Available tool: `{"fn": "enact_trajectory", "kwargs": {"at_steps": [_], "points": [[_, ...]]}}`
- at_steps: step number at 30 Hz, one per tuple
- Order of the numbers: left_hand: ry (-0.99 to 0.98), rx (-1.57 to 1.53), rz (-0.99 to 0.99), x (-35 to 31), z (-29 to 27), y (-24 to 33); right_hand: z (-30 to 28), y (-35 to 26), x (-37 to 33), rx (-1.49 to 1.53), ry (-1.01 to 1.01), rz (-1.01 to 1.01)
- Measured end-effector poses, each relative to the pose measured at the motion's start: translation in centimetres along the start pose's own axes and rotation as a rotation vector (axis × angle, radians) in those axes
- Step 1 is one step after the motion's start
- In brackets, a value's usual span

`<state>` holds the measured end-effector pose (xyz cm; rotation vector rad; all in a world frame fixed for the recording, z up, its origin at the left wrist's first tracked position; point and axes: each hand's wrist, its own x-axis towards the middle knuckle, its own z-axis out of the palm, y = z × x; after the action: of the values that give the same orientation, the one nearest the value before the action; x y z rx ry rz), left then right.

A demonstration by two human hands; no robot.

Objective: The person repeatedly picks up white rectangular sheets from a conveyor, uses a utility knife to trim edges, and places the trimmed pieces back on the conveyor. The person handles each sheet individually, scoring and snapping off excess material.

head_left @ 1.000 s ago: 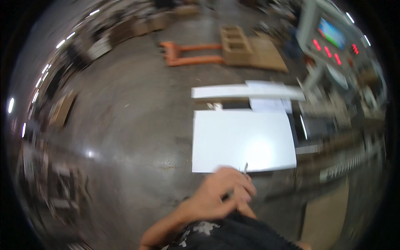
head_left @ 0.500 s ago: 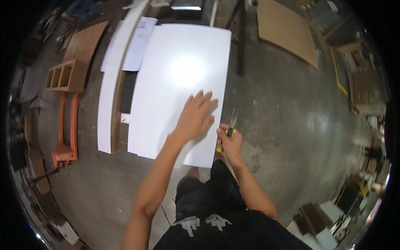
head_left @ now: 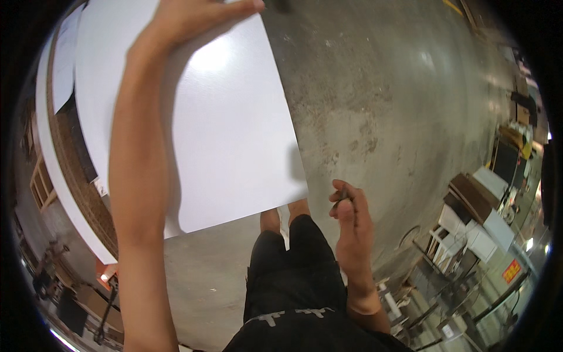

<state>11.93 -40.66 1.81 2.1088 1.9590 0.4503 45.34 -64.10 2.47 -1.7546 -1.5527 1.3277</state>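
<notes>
A large glossy white panel (head_left: 234, 129) lies in front of me, stretching out past the upper edge. My left hand (head_left: 190, 20) rests over its far part, at the top of the view. The thumb stretches out to the panel's right edge, while the other fingers are partly cut off. To the right of the panel's near corner, my right hand (head_left: 355, 229) is held apart from it. Its fingers are curled closed around a small dark thing (head_left: 343, 195), mostly hidden by them.
Left of the panel runs a long white-faced board (head_left: 76, 217) with a brown edge, and papers (head_left: 67, 56) lie by it. Brown and white boards (head_left: 469, 199) are stacked on the floor at right, near metal frames. Grey concrete floor (head_left: 375, 105) lies alongside.
My view has shifted nearer the panel. My left hand has slid farther along it. My right hand, which held a yellow-and-black tool at the edge, has moved away; no yellow shows now.
</notes>
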Motion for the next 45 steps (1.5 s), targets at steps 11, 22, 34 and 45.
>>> {"fn": "enact_trajectory", "kwargs": {"at_steps": [11,22,34,45], "points": [[0.041,-0.317,0.051,0.6,2.3,-1.2,4.7,-1.3,-2.5,-0.481,0.155,-0.162],[0.004,-0.531,0.229,1.7,3.3,-2.9,6.0,-0.9,-1.8,-0.525,0.277,-0.135],[-0.013,-0.390,0.136,2.2,3.1,-2.8,6.1,-1.0,-1.5,-0.597,0.309,-0.138],[0.034,-0.665,0.091,0.1,3.6,-0.4,5.8,-0.8,-1.6,-0.568,0.283,-0.143]]}}
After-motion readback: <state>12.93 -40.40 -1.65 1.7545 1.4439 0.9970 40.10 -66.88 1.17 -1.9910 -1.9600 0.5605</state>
